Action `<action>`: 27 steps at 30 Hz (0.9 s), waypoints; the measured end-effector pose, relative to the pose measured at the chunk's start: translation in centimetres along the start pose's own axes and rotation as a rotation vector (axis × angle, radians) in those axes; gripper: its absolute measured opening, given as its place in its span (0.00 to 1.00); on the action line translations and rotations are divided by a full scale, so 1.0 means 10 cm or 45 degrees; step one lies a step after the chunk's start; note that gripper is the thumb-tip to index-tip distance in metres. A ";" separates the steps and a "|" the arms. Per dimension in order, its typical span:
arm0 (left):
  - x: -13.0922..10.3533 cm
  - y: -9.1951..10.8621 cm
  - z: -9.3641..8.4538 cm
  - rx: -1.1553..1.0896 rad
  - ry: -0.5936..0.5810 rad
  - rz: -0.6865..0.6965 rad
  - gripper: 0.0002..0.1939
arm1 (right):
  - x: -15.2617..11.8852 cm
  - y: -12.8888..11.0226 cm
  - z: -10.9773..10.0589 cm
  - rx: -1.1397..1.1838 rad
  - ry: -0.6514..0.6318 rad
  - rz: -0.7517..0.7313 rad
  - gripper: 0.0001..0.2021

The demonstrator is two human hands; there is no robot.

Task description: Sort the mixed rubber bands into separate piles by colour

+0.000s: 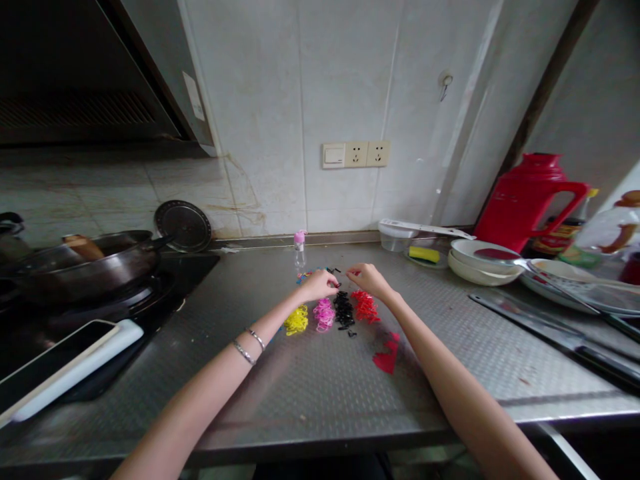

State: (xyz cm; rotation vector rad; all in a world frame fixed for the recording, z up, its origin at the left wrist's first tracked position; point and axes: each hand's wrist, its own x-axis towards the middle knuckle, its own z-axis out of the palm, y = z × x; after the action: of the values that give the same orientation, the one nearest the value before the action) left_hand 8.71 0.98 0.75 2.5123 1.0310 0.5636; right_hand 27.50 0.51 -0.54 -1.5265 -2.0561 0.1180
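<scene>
Small yellow bands (297,321), pink bands (324,316), black bands (344,311) and red bands (366,307) lie piled on a metal counter (300,393). Just beyond, the left hand (319,287) and right hand (371,278) hold fingertips nearly together; whether they pinch anything cannot be told. A pink-capped bottle (299,241) stands behind, a metal pan (80,270) far left, stacked bowls (483,270) and a red thermos (523,197) right.

No lettering, brand or number can be read anywhere.

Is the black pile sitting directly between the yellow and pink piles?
No, the black pile lies between the pink pile and the red pile, with pink next to the yellow pile.
</scene>
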 end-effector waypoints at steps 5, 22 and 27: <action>0.02 0.06 0.12 0.061 -0.033 0.006 0.18 | -0.02 0.01 -0.03 -0.080 -0.017 0.041 0.13; 0.01 -0.09 0.14 -0.049 -0.038 0.070 0.19 | -0.05 -0.04 -0.08 -0.112 -0.010 0.048 0.12; -0.01 -0.08 0.13 -0.038 -0.041 0.094 0.18 | -0.04 -0.03 -0.08 -0.111 -0.014 0.068 0.12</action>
State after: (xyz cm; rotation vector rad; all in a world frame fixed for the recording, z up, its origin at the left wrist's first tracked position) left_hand 8.79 1.17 -0.78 2.5338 0.9149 0.5538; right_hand 27.74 -0.20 0.11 -1.6370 -2.0540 0.0577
